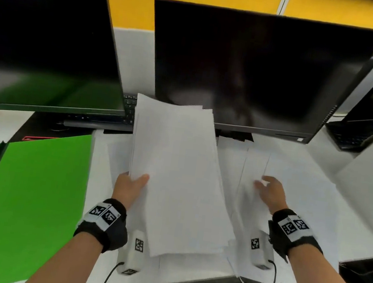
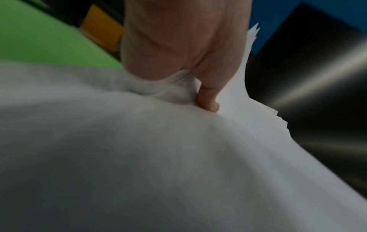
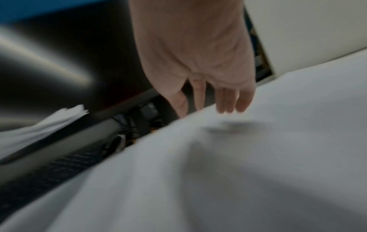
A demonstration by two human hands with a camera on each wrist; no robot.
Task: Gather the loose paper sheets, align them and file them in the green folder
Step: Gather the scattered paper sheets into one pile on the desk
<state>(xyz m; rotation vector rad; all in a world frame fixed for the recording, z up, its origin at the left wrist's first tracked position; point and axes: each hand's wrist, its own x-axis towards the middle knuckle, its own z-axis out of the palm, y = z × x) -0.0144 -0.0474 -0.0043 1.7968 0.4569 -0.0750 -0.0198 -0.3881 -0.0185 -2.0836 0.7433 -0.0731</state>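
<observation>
Centre of the head view, the left hand (image 1: 130, 187) has its grip pinched on the gathered stack of sheets (image 1: 176, 175), thumb on top, lifting it off the surface (image 1: 311, 233). Right hand (image 1: 270, 194), fingers spread and relaxed, reaches onto loose sheets (image 1: 256, 164) at centre right. The green folder (image 1: 31, 192) lies open at lower left.

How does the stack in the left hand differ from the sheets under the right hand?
The stack is gripped by the left hand and lifted at a tilt; the sheets lie flat on the desk. The stack is bunched together, though its edges are staggered; the sheets are spread out, overlapping. The left hand pinches the stack's edge, while the right hand reaches over the sheets with relaxed fingers. Both are plain white paper.
</observation>
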